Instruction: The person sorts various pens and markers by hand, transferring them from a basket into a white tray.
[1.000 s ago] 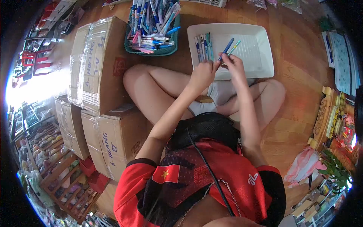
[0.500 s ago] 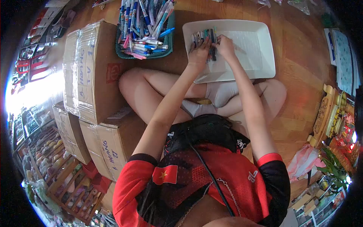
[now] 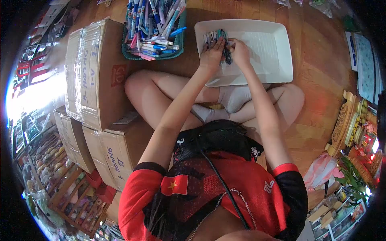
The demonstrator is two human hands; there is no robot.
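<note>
Upper centre of the frame, both hands are resting on a short row of pens (image 3: 217, 38) lying side by side at the left end of a white tray (image 3: 273, 48) on the wooden floor. The left hand (image 3: 212, 56) is lying flat with fingers spread over the row; the right hand (image 3: 240, 52) is pinching a dark pen at the row's right edge. Most of the tray is showing bare, so the sorting is looking early: a green basket (image 3: 155, 54) to the tray's left is brimming with loose pens. Along the left of the frame, taped cardboard boxes (image 3: 96, 76) are carrying handwriting, reading roughly "B. HOANG T-V 11"; a lower box is showing similar writing, less legible. A red stamp on one box is too blurred to read.
</note>
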